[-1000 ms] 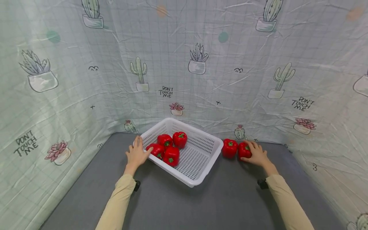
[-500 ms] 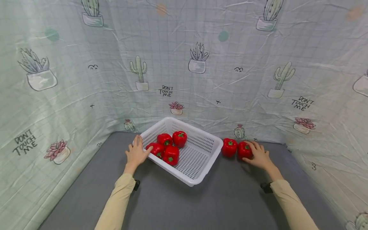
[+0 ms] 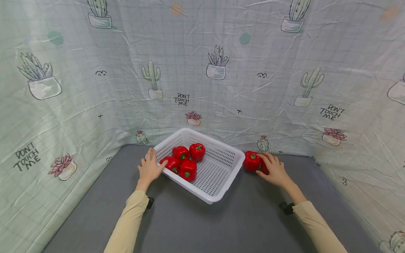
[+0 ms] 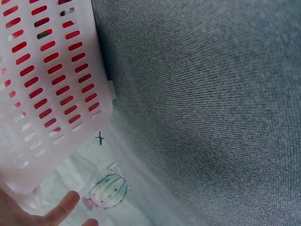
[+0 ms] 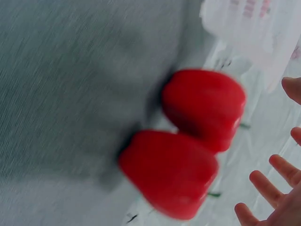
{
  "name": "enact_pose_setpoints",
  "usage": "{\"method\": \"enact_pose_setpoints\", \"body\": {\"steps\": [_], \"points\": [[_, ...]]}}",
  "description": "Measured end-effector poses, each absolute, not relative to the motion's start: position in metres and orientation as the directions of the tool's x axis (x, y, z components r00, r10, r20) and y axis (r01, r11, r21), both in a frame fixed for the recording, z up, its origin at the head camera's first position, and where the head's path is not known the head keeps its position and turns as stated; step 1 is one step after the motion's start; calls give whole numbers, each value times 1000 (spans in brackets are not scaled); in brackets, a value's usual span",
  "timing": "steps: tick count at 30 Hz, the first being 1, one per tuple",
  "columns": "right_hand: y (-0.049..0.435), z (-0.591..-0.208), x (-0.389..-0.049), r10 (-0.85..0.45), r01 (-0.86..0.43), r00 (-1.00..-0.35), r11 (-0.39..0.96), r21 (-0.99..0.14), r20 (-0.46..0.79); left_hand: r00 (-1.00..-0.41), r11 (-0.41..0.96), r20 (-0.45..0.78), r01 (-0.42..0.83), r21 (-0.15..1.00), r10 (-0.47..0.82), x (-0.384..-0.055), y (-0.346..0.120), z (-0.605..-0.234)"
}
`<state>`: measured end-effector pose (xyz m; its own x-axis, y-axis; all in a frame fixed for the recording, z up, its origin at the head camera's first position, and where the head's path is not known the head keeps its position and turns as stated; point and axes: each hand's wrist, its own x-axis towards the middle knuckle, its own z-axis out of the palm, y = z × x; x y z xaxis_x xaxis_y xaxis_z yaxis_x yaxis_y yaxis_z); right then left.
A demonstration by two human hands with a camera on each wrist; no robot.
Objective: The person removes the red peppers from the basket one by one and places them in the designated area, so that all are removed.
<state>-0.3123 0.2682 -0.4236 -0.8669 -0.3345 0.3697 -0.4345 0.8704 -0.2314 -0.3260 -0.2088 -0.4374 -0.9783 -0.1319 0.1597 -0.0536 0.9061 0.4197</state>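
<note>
A white perforated plastic basket (image 3: 218,196) holds several red bell peppers (image 3: 188,170) bunched toward its left end. My left hand (image 3: 150,171) rests at the basket's left corner, thumb over the rim and fingers spread; the left wrist view shows its straight fingers (image 4: 66,205) beyond the basket wall. Two more red bell peppers stand side by side on the table, right of the basket: the left pepper (image 3: 251,162) shows well, the right pepper (image 5: 171,174) is mostly hidden under my right hand (image 3: 274,171) in the head view. That hand hovers with spread fingers, apart from both peppers in the right wrist view.
A dark grey cloth-covered table (image 3: 196,228) lies under everything. Behind and at both sides hangs a pale curtain (image 3: 202,95) printed with cacti, close behind the basket and the loose peppers.
My right hand has moved left from the right-hand loose pepper, now covering most of it and reaching the left one's edge in the head view. The left hand and basket stay put.
</note>
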Motion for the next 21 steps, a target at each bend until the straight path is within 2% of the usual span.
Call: {"method": "enact_pose_setpoints", "body": {"steps": [10, 21], "points": [[227, -408, -303, -408, -539, -804, 807, -242, 432, -977, 911, 171, -49, 409, -129, -327, -210, -437], [184, -380, -302, -473, -603, -767, 762, -236, 434, -978, 910, 165, -46, 411, -124, -327, -211, -441]]}}
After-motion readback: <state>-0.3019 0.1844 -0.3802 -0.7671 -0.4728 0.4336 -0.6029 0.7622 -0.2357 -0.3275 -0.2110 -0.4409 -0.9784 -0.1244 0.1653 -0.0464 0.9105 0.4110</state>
